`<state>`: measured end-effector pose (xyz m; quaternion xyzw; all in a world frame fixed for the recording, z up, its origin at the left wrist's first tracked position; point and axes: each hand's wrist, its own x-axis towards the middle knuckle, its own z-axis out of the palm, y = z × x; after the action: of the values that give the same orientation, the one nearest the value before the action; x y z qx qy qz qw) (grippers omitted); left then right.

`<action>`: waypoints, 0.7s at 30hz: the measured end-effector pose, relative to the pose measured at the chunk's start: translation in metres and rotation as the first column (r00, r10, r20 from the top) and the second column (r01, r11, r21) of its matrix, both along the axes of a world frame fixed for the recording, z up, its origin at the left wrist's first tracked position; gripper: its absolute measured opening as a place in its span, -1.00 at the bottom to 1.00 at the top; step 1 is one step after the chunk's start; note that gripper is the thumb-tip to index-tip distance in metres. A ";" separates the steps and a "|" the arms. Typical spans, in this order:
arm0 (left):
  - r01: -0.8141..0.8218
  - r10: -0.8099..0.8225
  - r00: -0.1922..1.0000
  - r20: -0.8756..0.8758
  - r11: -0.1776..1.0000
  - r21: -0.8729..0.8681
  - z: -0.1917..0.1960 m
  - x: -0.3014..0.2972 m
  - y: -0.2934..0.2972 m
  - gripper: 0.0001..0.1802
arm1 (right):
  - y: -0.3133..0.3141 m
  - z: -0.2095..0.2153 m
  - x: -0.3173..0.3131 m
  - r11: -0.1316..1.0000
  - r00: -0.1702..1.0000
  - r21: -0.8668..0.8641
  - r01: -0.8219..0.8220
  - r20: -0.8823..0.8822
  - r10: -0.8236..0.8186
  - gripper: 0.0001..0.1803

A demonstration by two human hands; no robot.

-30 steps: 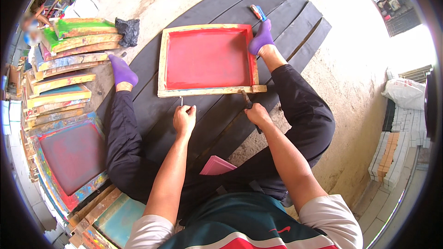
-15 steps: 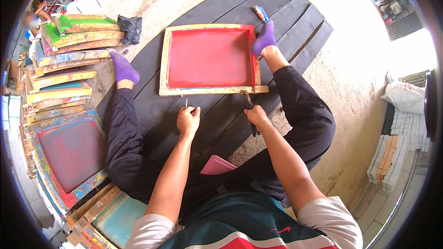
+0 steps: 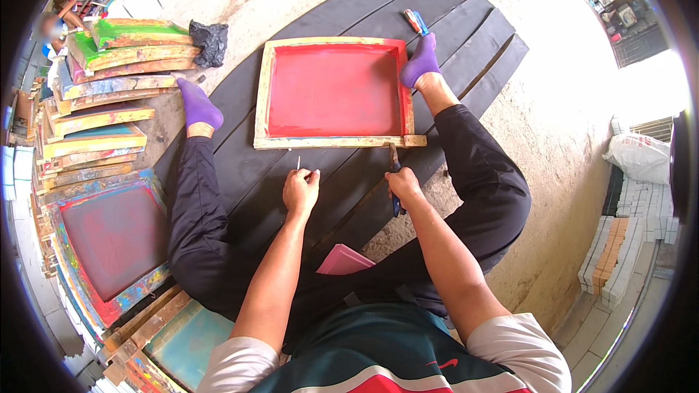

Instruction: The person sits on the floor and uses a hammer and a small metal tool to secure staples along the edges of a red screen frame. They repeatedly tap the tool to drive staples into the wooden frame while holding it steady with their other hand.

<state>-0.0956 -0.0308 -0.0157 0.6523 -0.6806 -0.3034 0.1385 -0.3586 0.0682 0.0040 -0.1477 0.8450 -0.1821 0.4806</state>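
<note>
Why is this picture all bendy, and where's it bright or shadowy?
Head view: the fisheye lens bows the wooden frame and blackens the corners; head view: glare washes out the floor at upper right; head view: shadow darkens the red screen toward its right.

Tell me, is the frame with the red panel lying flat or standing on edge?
Lying flat: the wooden frame rests on the black slatted surface, its red panel facing up and all four sides showing.
</note>
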 end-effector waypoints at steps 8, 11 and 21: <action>0.014 -0.014 1.000 -0.002 1.000 0.007 0.005 -0.008 0.002 -0.66 | -0.005 0.010 0.012 0.999 0.998 -0.027 0.021 -0.062 -0.022 -0.60; 0.017 -0.017 1.000 -0.008 1.000 0.003 0.006 -0.009 0.005 -0.66 | -0.006 0.017 0.015 1.000 0.995 -0.022 0.003 -0.103 -0.005 -0.59; 0.027 -0.027 1.000 -0.016 1.000 0.015 0.004 -0.013 0.007 -0.66 | -0.009 0.013 0.015 0.999 0.985 0.006 -0.037 -0.168 0.038 -0.57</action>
<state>-0.1087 -0.0238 -0.0117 0.6417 -0.6859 -0.3155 0.1347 -0.3431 0.0589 0.0168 -0.1778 0.8798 -0.1589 0.4113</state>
